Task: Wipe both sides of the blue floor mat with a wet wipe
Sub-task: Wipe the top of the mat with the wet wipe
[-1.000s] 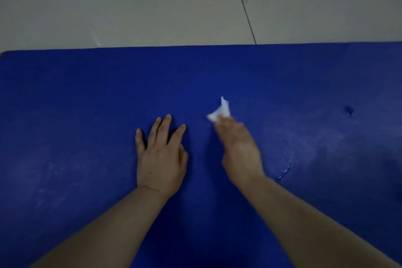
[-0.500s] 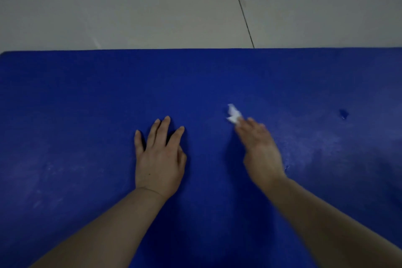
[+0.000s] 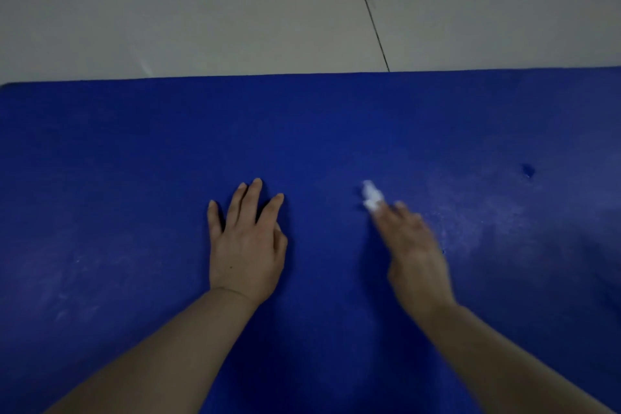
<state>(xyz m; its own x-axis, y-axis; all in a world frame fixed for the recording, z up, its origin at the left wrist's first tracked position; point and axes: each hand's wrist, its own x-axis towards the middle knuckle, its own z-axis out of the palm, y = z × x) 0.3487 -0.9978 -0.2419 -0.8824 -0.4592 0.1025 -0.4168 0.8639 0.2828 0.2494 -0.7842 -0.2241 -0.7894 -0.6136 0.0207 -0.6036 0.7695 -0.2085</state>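
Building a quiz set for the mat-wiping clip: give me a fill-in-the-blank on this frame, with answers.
1. The left hand lies flat on the ____ mat.
2. The white wipe sticks out past the fingertips of the ____ hand.
3. Beyond the mat's far edge lies a pale tiled ____.
4. A small dark spot marks the mat to the ____ of the wipe.

Answers: blue; right; floor; right

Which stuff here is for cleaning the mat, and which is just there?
For the job:
- blue floor mat
- wet wipe, under the right hand
- left hand, flat on the mat

Just there:
- tiled floor
- small dark spot on the mat
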